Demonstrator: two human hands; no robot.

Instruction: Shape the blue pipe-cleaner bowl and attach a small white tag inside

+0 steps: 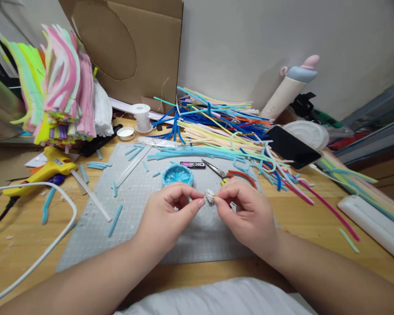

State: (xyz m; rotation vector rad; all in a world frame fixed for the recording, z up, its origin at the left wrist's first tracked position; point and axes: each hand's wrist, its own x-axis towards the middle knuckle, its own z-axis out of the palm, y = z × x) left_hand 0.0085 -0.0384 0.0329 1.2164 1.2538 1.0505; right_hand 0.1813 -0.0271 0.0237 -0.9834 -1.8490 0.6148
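Between my two hands is a small whitish-silver piece (209, 197) with thin wire-like strands; its exact kind is too small to make out. My left hand (174, 210) pinches its left side between thumb and forefinger. On the other side my right hand (241, 208) pinches it the same way. Just beyond my left hand sits a round light-blue fuzzy cup shape (177, 175). Scissors (216, 169) with red and yellow handles lie behind my right hand, which partly hides them. A small black and pink OKX-marked label (192, 165) lies beside them.
A grey cutting mat (95, 232) carries cut blue pipe cleaner pieces (115, 221). At left are a yellow glue gun (52, 168) and a white cable (68, 197). Pipe cleaners (213, 118) pile up behind, near a wire spool (142, 118) and a phone (292, 146).
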